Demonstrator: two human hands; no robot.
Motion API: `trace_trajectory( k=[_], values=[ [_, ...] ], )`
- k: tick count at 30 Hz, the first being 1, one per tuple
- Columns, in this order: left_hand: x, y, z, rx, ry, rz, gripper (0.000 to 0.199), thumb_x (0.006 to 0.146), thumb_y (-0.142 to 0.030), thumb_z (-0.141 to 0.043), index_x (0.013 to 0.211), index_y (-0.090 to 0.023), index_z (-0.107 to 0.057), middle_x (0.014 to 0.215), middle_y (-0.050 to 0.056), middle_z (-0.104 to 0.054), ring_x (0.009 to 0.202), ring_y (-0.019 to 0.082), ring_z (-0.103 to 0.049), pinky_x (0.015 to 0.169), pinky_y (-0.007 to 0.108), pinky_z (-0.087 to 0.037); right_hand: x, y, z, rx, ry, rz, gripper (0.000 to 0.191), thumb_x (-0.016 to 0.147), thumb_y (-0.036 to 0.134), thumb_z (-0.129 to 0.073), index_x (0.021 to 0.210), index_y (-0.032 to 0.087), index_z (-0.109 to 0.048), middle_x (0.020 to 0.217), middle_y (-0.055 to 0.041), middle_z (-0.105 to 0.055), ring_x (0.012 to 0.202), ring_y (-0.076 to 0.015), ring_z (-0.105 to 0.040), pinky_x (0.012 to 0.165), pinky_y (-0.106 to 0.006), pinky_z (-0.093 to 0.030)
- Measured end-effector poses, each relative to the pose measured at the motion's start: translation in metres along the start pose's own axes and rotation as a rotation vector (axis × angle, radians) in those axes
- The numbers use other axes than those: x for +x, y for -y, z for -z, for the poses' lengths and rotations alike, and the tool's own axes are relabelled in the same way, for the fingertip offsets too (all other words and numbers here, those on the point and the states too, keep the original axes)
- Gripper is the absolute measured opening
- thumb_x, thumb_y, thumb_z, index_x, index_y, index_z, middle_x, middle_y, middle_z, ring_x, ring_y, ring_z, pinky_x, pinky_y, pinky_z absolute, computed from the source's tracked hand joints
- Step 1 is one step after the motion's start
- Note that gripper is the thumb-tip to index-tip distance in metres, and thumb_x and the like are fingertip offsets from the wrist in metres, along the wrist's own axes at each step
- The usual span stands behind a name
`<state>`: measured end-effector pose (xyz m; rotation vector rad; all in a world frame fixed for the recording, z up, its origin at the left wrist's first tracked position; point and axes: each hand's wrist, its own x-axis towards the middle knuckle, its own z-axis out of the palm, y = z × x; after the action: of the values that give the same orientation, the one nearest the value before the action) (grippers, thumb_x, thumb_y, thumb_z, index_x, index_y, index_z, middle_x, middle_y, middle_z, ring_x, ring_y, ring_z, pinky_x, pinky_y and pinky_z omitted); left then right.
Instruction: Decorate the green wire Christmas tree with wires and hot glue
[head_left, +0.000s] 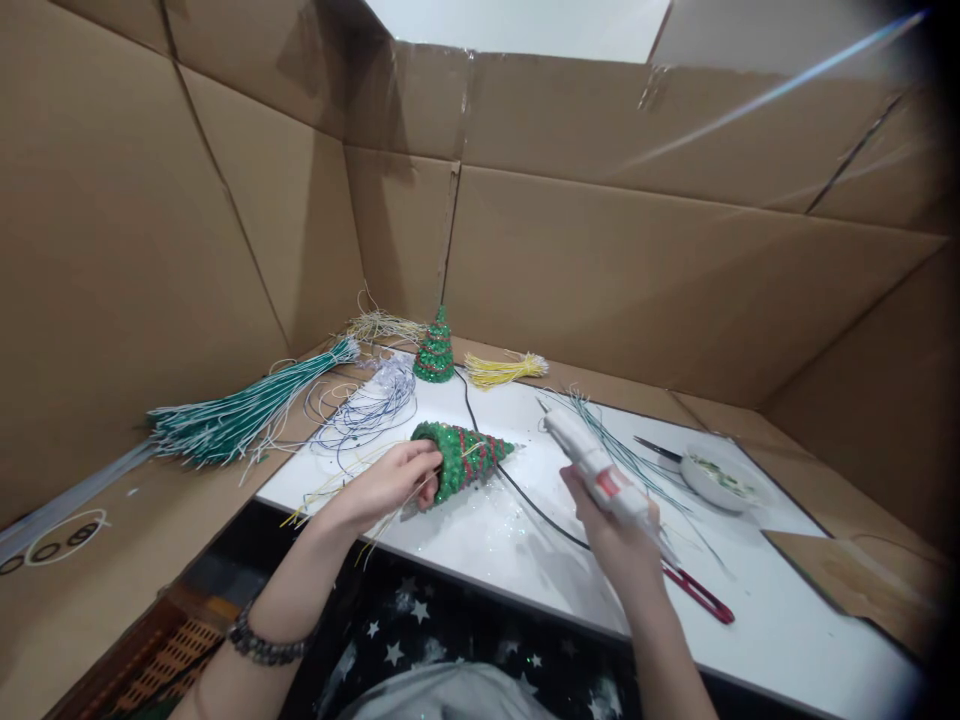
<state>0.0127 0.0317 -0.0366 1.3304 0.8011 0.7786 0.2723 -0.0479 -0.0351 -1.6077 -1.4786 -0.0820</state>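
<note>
At the far left, a thick bundle of green and white wires (247,410) lies on brown cardboard (142,540) beside the white table (525,575). Next come tangled blue and white wires (364,415) on the table's left part, with a pale yellow heap of wires (382,326) behind them. The left hand (401,478), a dark beaded bracelet (266,640) at its wrist, has its grip closed on the wide, open end of a green cone tree (465,460). Thin yellowish strands (330,490) run around that hand. The cone tree is tipped on its side near the table's front edge, its point to the right, with red bands around it. Behind it a second green tree (435,350) stands upright, and a yellow wire bundle (506,369) lies to that tree's right. A black cord (536,508) crosses the table. Right of the cone tree and apart from it, the right hand (619,530) has its grip wrapped around a white glue gun (596,460), nozzle toward the back left. Loose green wires (626,450) lie beyond the gun, and a red-handled tool (699,592) lies right of the hand. Farther right are a dark pointed tool (657,448) and a white bowl (720,495) with green and pale bits inside, then a flat cardboard piece (855,575).
</note>
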Motion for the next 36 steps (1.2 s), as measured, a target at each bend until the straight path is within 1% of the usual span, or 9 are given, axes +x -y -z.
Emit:
trace_trajectory(
  k=[5, 14, 20, 24, 28, 30, 33, 34, 36],
  values=[
    [0.002, 0.000, 0.004, 0.041, 0.035, -0.016, 0.023, 0.073, -0.035, -0.067, 0.078, -0.016, -0.054, 0.057, -0.003, -0.055, 0.049, 0.009, -0.049, 0.052, 0.023, -0.037, 0.027, -0.027, -0.003, -0.089, 0.053, -0.167, 0.040, 0.086, 0.054, -0.055, 0.063, 0.022, -0.060, 0.045, 0.0017, -0.053, 0.040, -0.0155, -0.045, 0.043, -0.028, -0.035],
    [0.003, 0.001, 0.001, 0.092, -0.034, -0.017, 0.024, 0.075, -0.038, -0.065, 0.080, -0.017, -0.054, 0.055, -0.009, -0.039, 0.043, 0.004, -0.027, 0.042, 0.019, -0.017, 0.027, -0.043, -0.008, -0.222, 0.213, -0.308, 0.036, 0.079, 0.054, -0.058, 0.076, 0.020, -0.071, 0.064, -0.0074, -0.068, 0.065, -0.0269, -0.063, 0.058, -0.032, -0.042],
    [0.005, 0.001, 0.000, 0.136, -0.049, -0.053, 0.023, 0.078, -0.038, -0.063, 0.082, -0.016, -0.057, 0.057, -0.007, -0.044, 0.046, 0.005, -0.029, 0.045, 0.019, -0.024, 0.027, -0.043, -0.008, -0.262, 0.242, -0.413, 0.042, 0.077, 0.057, -0.058, 0.072, 0.017, -0.071, 0.068, -0.0134, -0.069, 0.078, -0.0328, -0.066, 0.068, -0.036, -0.044],
    [0.006, 0.006, 0.003, 0.196, -0.082, -0.064, 0.020, 0.080, -0.036, -0.061, 0.079, -0.017, -0.054, 0.063, -0.004, -0.051, 0.048, 0.007, -0.036, 0.046, 0.019, -0.028, 0.025, -0.042, -0.009, -0.223, 0.219, -0.446, 0.061, 0.078, 0.062, -0.055, 0.110, 0.012, -0.069, 0.094, -0.0175, -0.073, 0.095, -0.0349, -0.067, 0.079, -0.039, -0.048],
    [0.005, 0.009, 0.009, 0.271, -0.092, -0.054, 0.019, 0.084, -0.033, -0.056, 0.075, -0.018, -0.050, 0.062, -0.004, -0.051, 0.045, 0.006, -0.036, 0.042, 0.019, -0.026, 0.019, -0.035, -0.010, -0.091, -0.011, -0.474, 0.098, 0.078, 0.070, -0.052, 0.149, 0.006, -0.028, 0.140, -0.0257, -0.052, 0.124, -0.0400, -0.054, 0.099, -0.052, -0.043],
    [0.004, 0.009, 0.010, 0.295, -0.082, -0.057, 0.018, 0.085, -0.031, -0.055, 0.074, -0.018, -0.050, 0.062, -0.005, -0.049, 0.046, 0.006, -0.037, 0.042, 0.018, -0.027, 0.015, -0.024, -0.007, -0.063, -0.216, -0.399, 0.100, 0.079, 0.071, -0.053, 0.151, 0.007, -0.023, 0.150, -0.0268, -0.040, 0.136, -0.0433, -0.041, 0.107, -0.060, -0.033],
    [0.003, 0.007, 0.011, 0.301, -0.060, -0.061, 0.019, 0.087, -0.033, -0.053, 0.077, -0.017, -0.052, 0.061, -0.005, -0.047, 0.046, 0.005, -0.037, 0.040, 0.016, -0.027, 0.012, 0.003, -0.001, -0.088, -0.478, -0.128, 0.083, 0.085, 0.061, -0.056, 0.147, 0.013, -0.033, 0.150, -0.0230, -0.039, 0.142, -0.0417, -0.033, 0.113, -0.063, -0.024],
    [0.003, 0.007, 0.011, 0.297, -0.052, -0.059, 0.019, 0.087, -0.035, -0.052, 0.080, -0.017, -0.053, 0.060, -0.006, -0.046, 0.045, 0.006, -0.037, 0.039, 0.016, -0.027, 0.013, 0.013, 0.000, -0.047, -0.497, -0.027, 0.073, 0.088, 0.055, -0.057, 0.146, 0.016, -0.036, 0.148, -0.0205, -0.043, 0.141, -0.0383, -0.036, 0.114, -0.060, -0.026],
    [0.004, 0.007, 0.011, 0.286, -0.039, -0.050, 0.021, 0.087, -0.038, -0.053, 0.085, -0.017, -0.053, 0.056, -0.007, -0.044, 0.042, 0.006, -0.037, 0.037, 0.016, -0.028, 0.020, 0.032, -0.002, 0.111, -0.340, 0.156, 0.052, 0.092, 0.044, -0.054, 0.140, 0.023, -0.045, 0.138, -0.0148, -0.055, 0.132, -0.0313, -0.048, 0.111, -0.052, -0.037]
  ],
)
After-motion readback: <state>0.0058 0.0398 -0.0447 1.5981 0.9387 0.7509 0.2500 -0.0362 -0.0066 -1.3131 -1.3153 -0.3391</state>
